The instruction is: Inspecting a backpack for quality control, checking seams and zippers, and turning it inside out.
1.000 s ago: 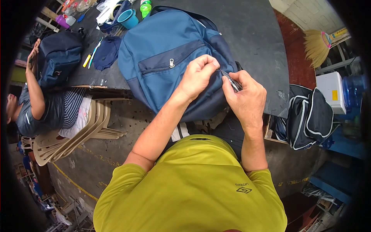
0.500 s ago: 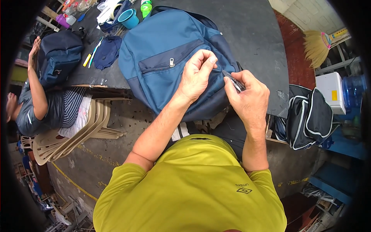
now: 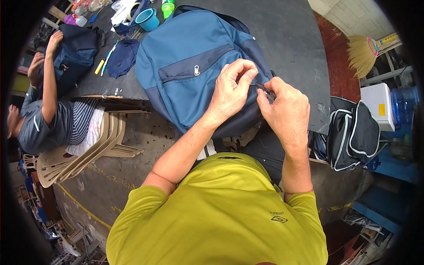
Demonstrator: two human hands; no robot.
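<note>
Dark worktable (image 3: 291,39), bearing one blue backpack (image 3: 185,66) flat, pocket up; left hand (image 3: 232,88) pinches fabric at backpack's right edge, apparently steadying it; right hand (image 3: 285,110) beside it, clenched on small dark zipper part (image 3: 266,92); teal cup (image 3: 147,19) beyond backpack.

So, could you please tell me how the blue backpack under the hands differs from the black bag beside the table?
The blue backpack lies flat on the dark table; the black bag sits lower, off the table's right edge. The backpack is two-tone blue; the bag is black with white piping. Both hands, left hand and right hand, touch the backpack; nothing touches the bag.
</note>
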